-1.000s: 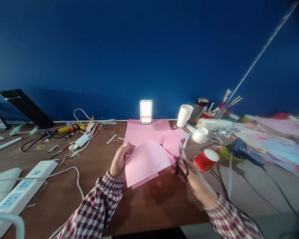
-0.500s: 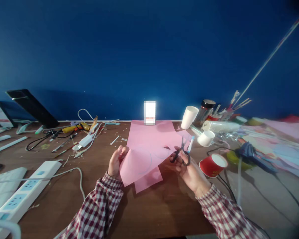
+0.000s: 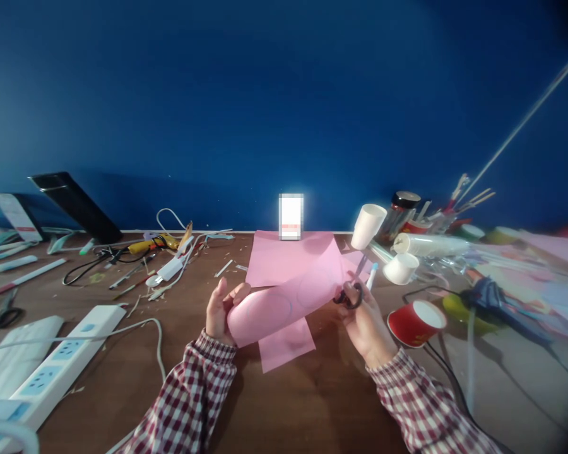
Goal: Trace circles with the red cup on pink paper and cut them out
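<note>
My left hand (image 3: 221,314) pinches the left end of a pink sheet of paper (image 3: 284,304), which is raised off the table and curls over. Faint drawn circles show on this sheet. Dark-handled scissors (image 3: 351,295) sit in my right hand (image 3: 366,333), their blades pointing up and away. The right fingers also meet the sheet's right end; whether they grip it there is hard to see. Below the raised sheet lies a smaller pink piece (image 3: 288,347). Behind it a larger pink sheet (image 3: 288,249) rests flat, and a marker (image 3: 372,275) lies just beyond the scissors.
White paper cups (image 3: 368,226) and a red cup (image 3: 417,323) stand or lie to the right, near a jar (image 3: 404,211) and heaped coloured paper. At left are a power strip (image 3: 69,353), cables, pens and other scissors (image 3: 2,315). A bright phone-like screen (image 3: 291,217) leans at the wall.
The raised sheet has turned and curled, so its circles show more plainly. My right hand has brought the scissors in against its right end. The view has shifted slightly left.
</note>
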The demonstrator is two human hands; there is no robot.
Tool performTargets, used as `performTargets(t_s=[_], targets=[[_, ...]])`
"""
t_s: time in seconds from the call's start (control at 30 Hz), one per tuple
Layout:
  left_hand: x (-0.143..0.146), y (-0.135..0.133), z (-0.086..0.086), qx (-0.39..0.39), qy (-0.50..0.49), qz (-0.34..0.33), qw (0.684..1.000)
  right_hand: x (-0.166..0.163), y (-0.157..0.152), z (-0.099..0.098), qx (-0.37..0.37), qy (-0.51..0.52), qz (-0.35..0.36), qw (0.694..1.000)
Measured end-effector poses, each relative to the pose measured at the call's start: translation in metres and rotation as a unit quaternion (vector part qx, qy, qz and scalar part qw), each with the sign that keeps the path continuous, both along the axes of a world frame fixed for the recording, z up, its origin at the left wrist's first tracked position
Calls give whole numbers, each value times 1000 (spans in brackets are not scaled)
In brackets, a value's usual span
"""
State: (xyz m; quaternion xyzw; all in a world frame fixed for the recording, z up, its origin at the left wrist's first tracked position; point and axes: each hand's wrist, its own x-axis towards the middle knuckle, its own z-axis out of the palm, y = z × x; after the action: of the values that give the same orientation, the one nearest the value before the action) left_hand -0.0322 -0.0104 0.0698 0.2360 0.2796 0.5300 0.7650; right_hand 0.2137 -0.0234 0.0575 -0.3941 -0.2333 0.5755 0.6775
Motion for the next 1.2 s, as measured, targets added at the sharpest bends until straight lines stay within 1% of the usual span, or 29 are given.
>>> performTargets(t_s=[0.2, 0.33, 0.47, 0.57, 0.6, 0.67, 0.73, 0.8, 0.87, 0.93, 0.97, 1.0, 1.1, 1.17, 1.2], targets=[[-3, 8, -9, -8, -12, 21, 1000, 2, 1, -5, -22, 3, -15, 1000], [4, 7, -17, -19, -4, 51, 999, 1, 7, -4, -24, 7, -44, 999], [17, 3, -24, 27, 10, 24, 999, -4, 15, 0, -26, 24, -97, 995], [23, 0, -30, 48, 29, 32, 998, -7, 21, 2, -30, 27, -105, 994], [24, 0, -32, 49, 30, 19, 998, -8, 22, 2, -29, 28, -106, 994], [26, -2, -36, 54, 34, -38, 997, -10, 24, 3, -29, 31, -112, 993], [31, -5, -39, 80, 63, -93, 990, -12, 24, 3, -30, 34, -121, 992], [38, -9, -41, 120, 128, -133, 975, -15, 23, 4, -29, 37, -125, 991], [46, -14, -40, 163, 161, -183, 956, -19, 20, 5, -20, 32, -122, 992], [54, -18, -38, 180, 155, -194, 952, -24, 16, 6, -10, 10, -124, 992], [56, -19, -37, 173, 143, -178, 958, -26, 13, 6, -6, -8, -123, 992], [58, -19, -36, 156, 131, -146, 968, -29, 11, 6, -4, -28, -123, 992], [57, -15, -33, 65, 94, -25, 993, -35, 4, 6, -14, -82, -113, 990], [55, -11, -33, 26, 83, 37, 996, -38, 1, 5, -28, -107, -109, 988], [54, -8, -33, 23, 82, 59, 995, -39, 0, 4, -34, -115, -109, 987]])
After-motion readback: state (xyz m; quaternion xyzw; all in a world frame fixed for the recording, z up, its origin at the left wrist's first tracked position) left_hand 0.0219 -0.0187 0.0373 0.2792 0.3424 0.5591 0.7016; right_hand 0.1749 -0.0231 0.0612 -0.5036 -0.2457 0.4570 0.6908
